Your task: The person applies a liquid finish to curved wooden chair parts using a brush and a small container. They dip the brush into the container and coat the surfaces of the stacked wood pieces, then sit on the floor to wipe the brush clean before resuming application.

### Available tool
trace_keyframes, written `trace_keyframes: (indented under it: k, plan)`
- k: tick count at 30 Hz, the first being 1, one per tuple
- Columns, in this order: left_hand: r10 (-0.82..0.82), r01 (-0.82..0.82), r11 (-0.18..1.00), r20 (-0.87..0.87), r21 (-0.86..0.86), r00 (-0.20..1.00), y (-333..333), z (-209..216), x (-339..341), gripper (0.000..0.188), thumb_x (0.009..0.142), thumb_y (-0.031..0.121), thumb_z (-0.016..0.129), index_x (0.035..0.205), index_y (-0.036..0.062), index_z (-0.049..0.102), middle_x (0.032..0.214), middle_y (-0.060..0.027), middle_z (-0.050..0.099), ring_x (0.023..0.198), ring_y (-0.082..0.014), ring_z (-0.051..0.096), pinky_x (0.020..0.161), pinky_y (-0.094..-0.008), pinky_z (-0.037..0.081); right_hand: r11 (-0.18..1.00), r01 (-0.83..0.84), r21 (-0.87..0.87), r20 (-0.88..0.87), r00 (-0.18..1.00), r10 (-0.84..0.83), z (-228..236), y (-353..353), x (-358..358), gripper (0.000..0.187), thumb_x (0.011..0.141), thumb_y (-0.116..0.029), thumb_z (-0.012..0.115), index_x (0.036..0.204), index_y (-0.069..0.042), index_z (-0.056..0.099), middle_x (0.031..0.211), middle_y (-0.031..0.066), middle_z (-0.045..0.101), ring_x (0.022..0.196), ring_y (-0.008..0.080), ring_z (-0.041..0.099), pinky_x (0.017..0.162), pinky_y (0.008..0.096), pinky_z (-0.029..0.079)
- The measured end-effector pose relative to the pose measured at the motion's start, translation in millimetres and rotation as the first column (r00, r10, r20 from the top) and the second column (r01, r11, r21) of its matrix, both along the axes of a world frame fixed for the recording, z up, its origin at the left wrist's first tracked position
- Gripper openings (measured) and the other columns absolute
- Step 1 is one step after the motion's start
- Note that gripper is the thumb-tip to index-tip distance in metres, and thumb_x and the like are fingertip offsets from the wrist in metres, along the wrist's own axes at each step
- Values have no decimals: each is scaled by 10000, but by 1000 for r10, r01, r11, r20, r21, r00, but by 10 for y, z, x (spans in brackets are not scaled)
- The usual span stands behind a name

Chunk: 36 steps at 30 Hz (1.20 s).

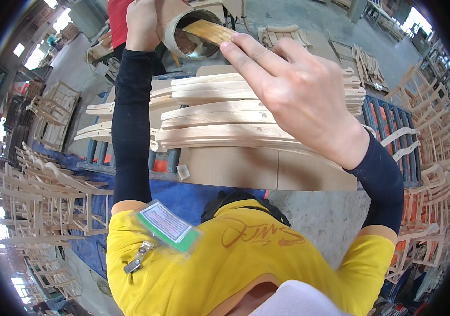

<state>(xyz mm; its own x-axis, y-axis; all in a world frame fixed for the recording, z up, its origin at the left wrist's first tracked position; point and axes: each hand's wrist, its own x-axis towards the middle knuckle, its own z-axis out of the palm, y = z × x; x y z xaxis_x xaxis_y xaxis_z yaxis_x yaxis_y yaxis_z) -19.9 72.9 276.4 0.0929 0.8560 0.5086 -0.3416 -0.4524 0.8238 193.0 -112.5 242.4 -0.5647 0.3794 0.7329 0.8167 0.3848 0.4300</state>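
Note:
My left hand (142,25) is wrapped round the side of a brown cylindrical container (170,39), tilted so its open mouth faces me. Some of that hand's fingers are hidden. In my right hand (301,87) I pinch one end of a flat yellow wooden stick (206,31). Its other end reaches inside the container, where brown and whitish matter shows; I cannot make out the tip. Below both hands, pale curved wooden pieces (212,117), some with drilled holes, lie side by side in rows on a cardboard sheet (230,166).
The cardboard rests on a blue roller conveyor (406,158). Wooden chair frames crowd the right (435,189) and left (51,195). A person in red (117,21) stands beyond my left arm. A small whitish block (183,172) sits at the cardboard's left edge.

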Motion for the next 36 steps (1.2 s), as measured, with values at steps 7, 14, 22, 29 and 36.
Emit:
trace_keyframes:
  k: [7,14,22,29,36]
  plan:
    - [-20,20,1000,12,0,1000,26,35,-19,387,988,385,590,895,14,651,754,-103,670,665,-222,666,631,-335,565,994,-2,-111,33,999,6,-17,-82,60,512,752,-82,635,1259,-135,683,1236,-42,683,769,131,566,619,237,536]
    - [-11,10,1000,17,27,1000,66,60,-28,366,987,360,600,891,10,646,748,-101,663,673,-223,667,630,-334,561,986,-4,-164,69,998,16,50,-78,146,458,761,-83,634,1206,-163,706,1202,-67,697,759,128,581,609,245,535]
    - [40,-43,998,54,52,998,-17,112,1,349,994,318,597,873,-5,651,745,-104,667,653,-211,661,622,-329,558,1000,7,15,-12,1000,-7,193,41,141,499,745,-43,638,1218,-186,706,1176,-101,705,775,128,606,605,248,541]
    - [131,-122,985,-70,123,989,-107,184,-2,370,995,317,601,865,-23,670,768,-105,675,673,-190,658,627,-313,547,998,54,-9,22,998,-54,73,140,131,519,760,-29,631,1257,-168,684,1204,-65,695,784,154,603,634,264,551]
    - [109,-105,990,-43,96,993,-155,127,30,347,998,306,603,879,-14,664,761,-96,668,674,-183,655,624,-299,542,980,-18,-200,-50,999,8,118,44,160,498,754,14,626,1230,-119,691,1142,4,723,746,208,605,669,302,558]
